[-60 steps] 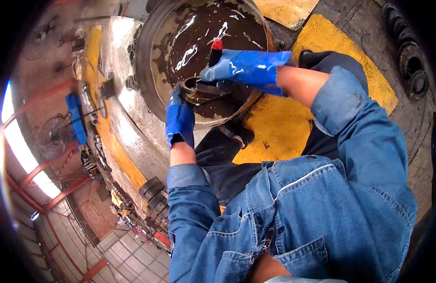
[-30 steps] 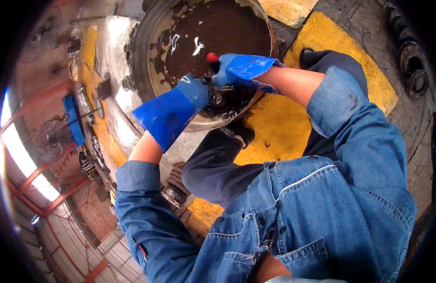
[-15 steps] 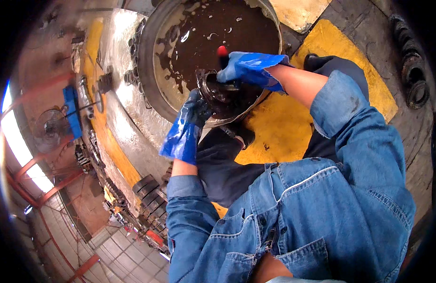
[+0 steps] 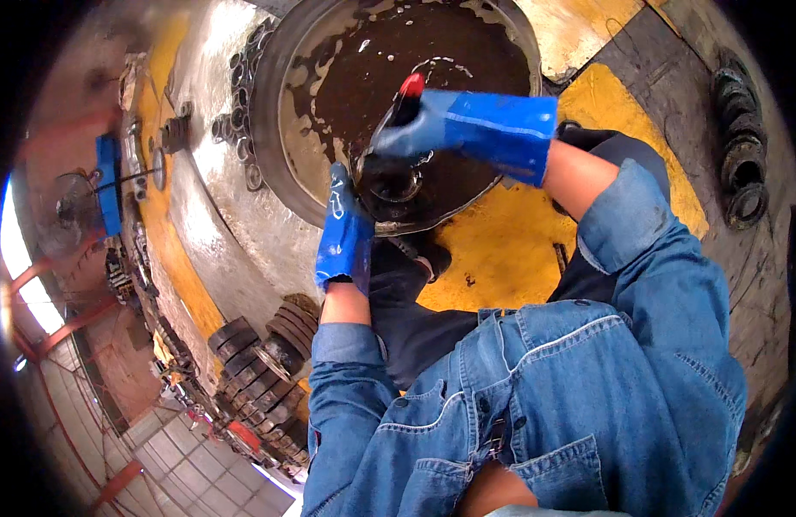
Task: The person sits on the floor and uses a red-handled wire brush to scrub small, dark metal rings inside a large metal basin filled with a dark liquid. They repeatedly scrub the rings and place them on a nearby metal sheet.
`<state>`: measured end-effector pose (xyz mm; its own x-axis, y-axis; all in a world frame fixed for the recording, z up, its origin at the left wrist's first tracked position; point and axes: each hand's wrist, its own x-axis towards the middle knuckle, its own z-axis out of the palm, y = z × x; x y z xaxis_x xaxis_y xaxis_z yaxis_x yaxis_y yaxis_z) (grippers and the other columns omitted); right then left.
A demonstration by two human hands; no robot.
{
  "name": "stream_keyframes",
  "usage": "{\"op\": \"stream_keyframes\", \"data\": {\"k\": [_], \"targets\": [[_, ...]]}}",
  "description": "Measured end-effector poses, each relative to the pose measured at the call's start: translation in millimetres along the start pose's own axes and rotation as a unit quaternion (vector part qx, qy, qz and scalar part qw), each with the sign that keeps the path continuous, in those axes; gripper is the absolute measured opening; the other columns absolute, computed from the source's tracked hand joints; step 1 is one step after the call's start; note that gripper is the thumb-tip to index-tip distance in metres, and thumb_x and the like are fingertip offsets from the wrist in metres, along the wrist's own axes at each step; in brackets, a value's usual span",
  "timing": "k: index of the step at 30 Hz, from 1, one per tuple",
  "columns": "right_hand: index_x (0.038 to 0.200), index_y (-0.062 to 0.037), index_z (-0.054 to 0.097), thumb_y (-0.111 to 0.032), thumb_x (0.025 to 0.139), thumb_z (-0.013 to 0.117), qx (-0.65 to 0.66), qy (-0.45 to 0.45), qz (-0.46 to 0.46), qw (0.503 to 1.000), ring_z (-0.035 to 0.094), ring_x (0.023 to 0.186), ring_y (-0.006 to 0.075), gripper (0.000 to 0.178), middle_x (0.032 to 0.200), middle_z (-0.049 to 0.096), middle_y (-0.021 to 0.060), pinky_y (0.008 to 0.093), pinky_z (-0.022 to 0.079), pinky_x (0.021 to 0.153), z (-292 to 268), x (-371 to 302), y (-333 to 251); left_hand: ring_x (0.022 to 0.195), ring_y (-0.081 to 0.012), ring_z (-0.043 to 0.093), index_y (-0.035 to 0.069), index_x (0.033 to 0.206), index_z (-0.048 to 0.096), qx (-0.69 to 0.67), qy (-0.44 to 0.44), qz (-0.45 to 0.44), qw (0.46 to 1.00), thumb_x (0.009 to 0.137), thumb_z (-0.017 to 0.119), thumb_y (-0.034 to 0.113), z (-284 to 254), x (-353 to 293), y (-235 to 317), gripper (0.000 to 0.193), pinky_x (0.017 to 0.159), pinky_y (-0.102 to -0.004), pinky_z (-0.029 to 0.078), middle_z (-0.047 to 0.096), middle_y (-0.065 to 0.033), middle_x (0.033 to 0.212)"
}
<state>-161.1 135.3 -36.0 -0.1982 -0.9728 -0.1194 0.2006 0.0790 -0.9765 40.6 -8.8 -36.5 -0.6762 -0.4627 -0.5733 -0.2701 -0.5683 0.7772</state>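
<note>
A wide round metal basin (image 4: 267, 142) in front of me holds dark, oily liquid (image 4: 467, 56) with pale foam patches. My right hand (image 4: 419, 125), in a blue rubber glove, is closed around a tool with a black handle and a red end (image 4: 412, 84); its working end is hidden. Below that hand, a dark, wet, ring-shaped metal part (image 4: 396, 185) sits at the basin's near side. My left hand (image 4: 344, 211), gloved too, is at the near-left rim and grips the part's left edge; its fingers are partly hidden.
Several small metal rings (image 4: 243, 121) lie left of the basin. Stacked dark round parts (image 4: 251, 370) stand at lower left, and more black rings (image 4: 744, 177) line the far right. A yellow mat (image 4: 501, 250) lies beneath my legs. A fan (image 4: 77, 202) stands at far left.
My right hand has moved slightly left with the tool, its handle now leaning. My left hand has shifted a little left, and the ring-shaped part sits lower and flatter. The whole view has shifted slightly.
</note>
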Motion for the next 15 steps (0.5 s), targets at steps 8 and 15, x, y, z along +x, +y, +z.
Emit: {"op": "stream_keyframes", "data": {"k": [8,15], "targets": [[0.099,-0.0045,0.076,-0.040,0.087,0.072,-0.123,0.173,0.134,0.968,0.069,0.079,0.0206,0.037,0.087,0.074,0.0122,0.0359,0.054,0.075,22.6,23.4,-18.5,0.122,-0.0237,0.064,-0.001,0.145,0.057,0.099,0.021,0.071,0.992,0.113,0.041,0.050,5.0,-20.4,2.6,0.062,0.109,-0.0359,0.051,0.067,-0.0140,0.136],[0.106,-0.0010,0.077,-0.039,0.086,0.072,-0.205,0.230,0.211,0.928,0.073,0.095,0.0410,0.043,0.102,0.075,0.0266,0.0447,0.057,0.086,-1.5,20.1,8.1,0.118,-0.0252,0.066,-0.004,0.143,0.057,-0.072,0.011,0.030,0.997,0.114,0.041,0.044,-21.4,3.4,-15.6,0.058,0.105,-0.0378,0.053,0.066,-0.0143,0.138]]}}
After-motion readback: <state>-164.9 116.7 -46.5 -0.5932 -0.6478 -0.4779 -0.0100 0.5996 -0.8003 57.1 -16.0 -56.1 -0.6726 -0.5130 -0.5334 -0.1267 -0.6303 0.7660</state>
